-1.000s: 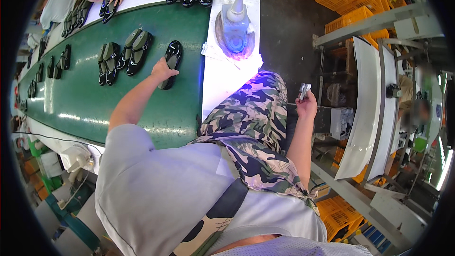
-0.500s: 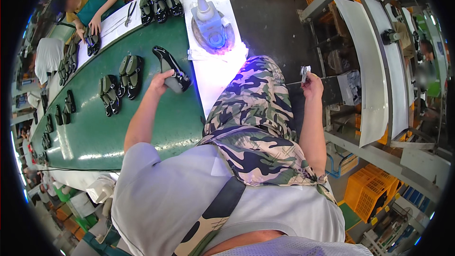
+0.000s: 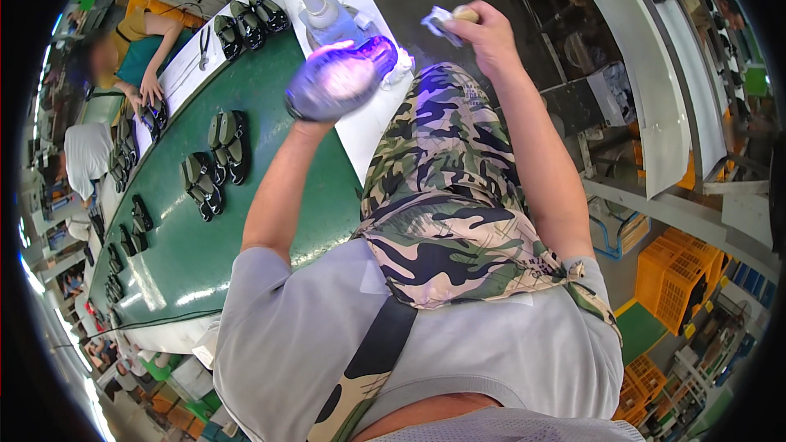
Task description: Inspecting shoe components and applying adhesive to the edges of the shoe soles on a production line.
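Note:
My left hand [image 3: 313, 128] is closed on a shiny black shoe [image 3: 348, 78], raised over the white strip of tabletop and smeared by motion. Its pale sole side seems turned up, lit violet. Out to the right, above the dark floor, my right hand [image 3: 494, 39] pinches a small crumpled whitish piece [image 3: 439, 21] with a yellowish stub beside it; its exact kind is unclear. Just beyond the shoe stands a pale bottle with a cone top [image 3: 318, 8] on a blue-grey base, partly hidden by the shoe.
Pairs of black shoes [image 3: 228, 146] stand on the green table [image 3: 270, 188]. Pliers [image 3: 204, 47] and several shoes [image 3: 249, 20] lie on its white edge. Across it, a person [image 3: 147, 41] handles a shoe. Metal racking [image 3: 655, 106] and orange crates [image 3: 675, 274] are at right.
My left hand has carried the shoe up and right from over the green surface, turning it. My right hand has moved up and inward with the whitish piece. The view has shifted slightly.

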`<state>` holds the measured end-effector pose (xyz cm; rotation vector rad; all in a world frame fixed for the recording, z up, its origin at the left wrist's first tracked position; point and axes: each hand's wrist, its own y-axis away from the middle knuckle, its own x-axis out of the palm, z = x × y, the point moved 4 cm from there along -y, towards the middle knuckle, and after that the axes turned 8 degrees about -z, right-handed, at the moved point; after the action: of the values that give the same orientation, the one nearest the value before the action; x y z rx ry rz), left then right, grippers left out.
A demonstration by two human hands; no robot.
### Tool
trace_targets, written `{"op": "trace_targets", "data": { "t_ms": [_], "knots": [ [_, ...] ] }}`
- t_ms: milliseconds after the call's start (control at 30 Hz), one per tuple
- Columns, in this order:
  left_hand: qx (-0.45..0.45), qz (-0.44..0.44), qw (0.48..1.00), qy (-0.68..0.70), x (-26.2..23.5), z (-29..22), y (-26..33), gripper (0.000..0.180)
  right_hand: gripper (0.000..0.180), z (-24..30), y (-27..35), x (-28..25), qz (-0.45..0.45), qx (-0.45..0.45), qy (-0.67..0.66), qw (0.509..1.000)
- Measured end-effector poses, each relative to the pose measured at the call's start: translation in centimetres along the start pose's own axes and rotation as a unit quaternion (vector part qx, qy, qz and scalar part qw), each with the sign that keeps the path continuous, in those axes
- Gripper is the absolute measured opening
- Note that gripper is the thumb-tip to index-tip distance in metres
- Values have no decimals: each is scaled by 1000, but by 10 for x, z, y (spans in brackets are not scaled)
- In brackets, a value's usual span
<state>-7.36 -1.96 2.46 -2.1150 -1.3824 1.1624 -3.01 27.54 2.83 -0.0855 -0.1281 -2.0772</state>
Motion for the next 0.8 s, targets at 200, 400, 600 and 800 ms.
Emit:
{"op": "trace_targets", "data": {
  "t_ms": [200, 400, 600, 800],
  "knots": [
    [22, -13, 999, 47, -4, -40, -29, 42, 19, 8, 8, 38, 65, -20, -37, 997],
    [70, -18, 997, 24, -6, -46, -29, 37, 20, 6, 14, 45, 46, -1, -33, 998],
    [84, 24, 996, -9, 0, -51, -34, 35, 19, 1, 21, 47, 72, 16, -83, 994],
    [20, 16, 1000, -2, 9, -38, -29, 36, 19, 1, 44, 56, 105, 83, -152, 979]
  ]
}}
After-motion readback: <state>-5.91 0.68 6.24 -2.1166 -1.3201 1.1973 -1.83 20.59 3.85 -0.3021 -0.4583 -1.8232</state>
